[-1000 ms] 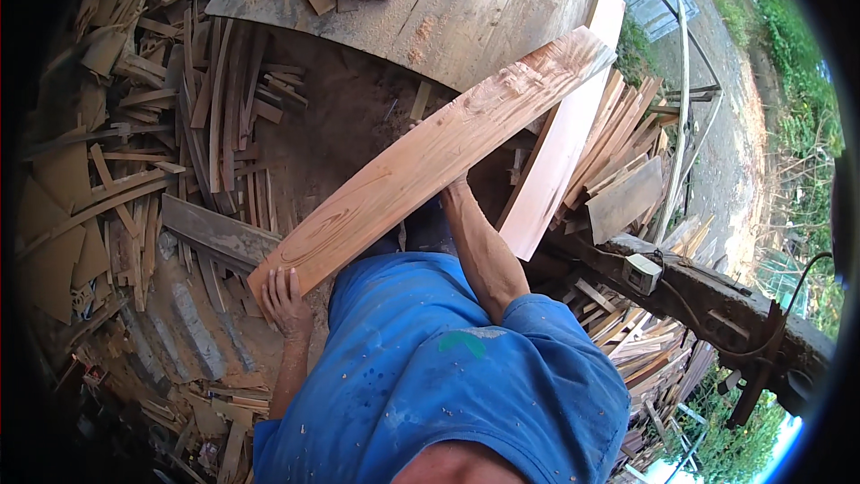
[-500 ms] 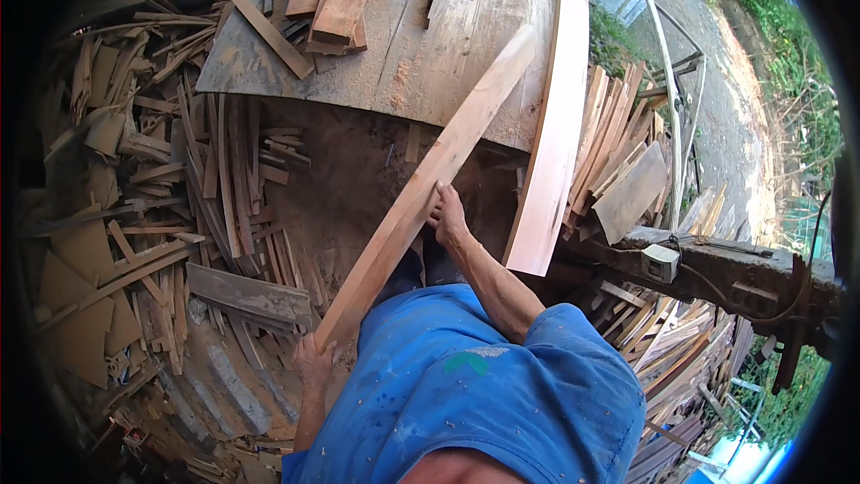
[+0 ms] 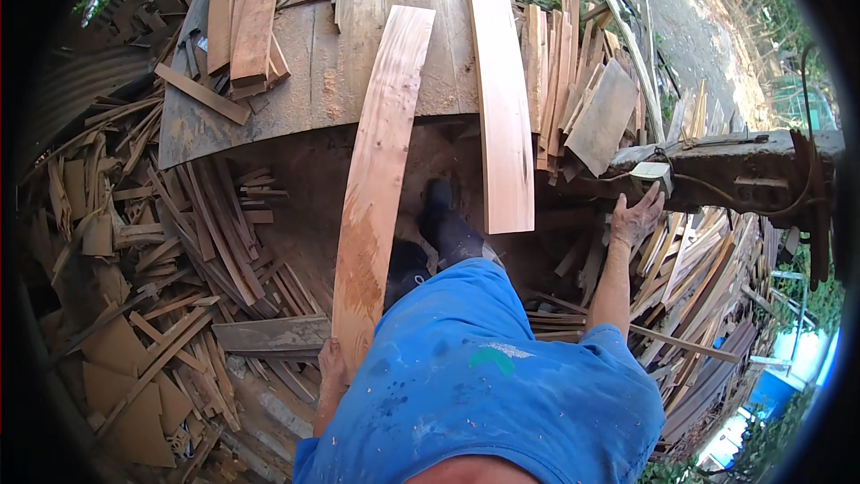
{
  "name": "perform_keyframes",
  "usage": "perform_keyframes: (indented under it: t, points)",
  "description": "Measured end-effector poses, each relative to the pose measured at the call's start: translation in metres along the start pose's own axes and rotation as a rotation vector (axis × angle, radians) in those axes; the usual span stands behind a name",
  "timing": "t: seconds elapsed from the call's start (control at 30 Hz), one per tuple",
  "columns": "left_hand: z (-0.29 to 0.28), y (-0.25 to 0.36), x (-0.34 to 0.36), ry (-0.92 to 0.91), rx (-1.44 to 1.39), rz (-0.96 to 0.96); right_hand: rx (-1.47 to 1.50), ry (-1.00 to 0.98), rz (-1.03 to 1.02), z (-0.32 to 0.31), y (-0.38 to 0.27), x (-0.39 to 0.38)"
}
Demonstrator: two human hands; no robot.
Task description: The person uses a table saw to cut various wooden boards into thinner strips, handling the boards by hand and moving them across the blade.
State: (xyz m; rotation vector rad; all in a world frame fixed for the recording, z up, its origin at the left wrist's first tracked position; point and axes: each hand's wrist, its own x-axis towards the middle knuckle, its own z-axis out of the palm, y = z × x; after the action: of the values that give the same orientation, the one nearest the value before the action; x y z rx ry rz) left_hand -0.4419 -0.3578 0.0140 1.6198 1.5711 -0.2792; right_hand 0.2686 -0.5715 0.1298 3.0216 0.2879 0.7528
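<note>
A long wooden board [image 3: 381, 179] slants up from my left side, its far end over the worktable and its broad face turned up. One rough, darker patch marks the lower half of that face. My left hand [image 3: 332, 364] grips the board's near end by its left edge; part of the fingers is hidden. Out to the right, my right hand [image 3: 638, 218] is open with its fingers apart. Its fingertips are at a small pale switch box [image 3: 651, 172] mounted on a dark beam; whether they press it I cannot tell.
A pale planed board [image 3: 506, 116] juts over the near edge of the wooden worktable [image 3: 309, 72]. Thick planks [image 3: 260, 18] lie on the table's left. Scrap wood [image 3: 134, 242] is heaped at left, and more strips [image 3: 708, 260] lie at right below the dark beam [image 3: 752, 161].
My right hand has let go of the board and moved right to the switch box. The board has turned more upright, its broad face now showing, still in my left hand.
</note>
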Motion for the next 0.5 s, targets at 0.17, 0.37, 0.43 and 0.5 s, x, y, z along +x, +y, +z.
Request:
perform_keyframes:
  t: [0.17,0.37,0.43,0.5]
  points:
    - [0.024,-0.071,-0.009,0.084,-0.393,0.112,-0.127,-0.17,-0.053,0.038,0.051,0.038]
    - [0.002,0.044,-0.044,0.069,-0.18,-0.054,-0.121,-0.141,-0.054,0.074,0.089,0.042]
    - [0.005,0.07,-0.055,0.097,-0.177,-0.094,-0.089,-0.026,-0.068,0.083,0.09,0.043]
    - [0.016,0.068,-0.063,0.096,-0.222,-0.128,-0.075,-0.006,-0.079,0.086,0.102,0.044]
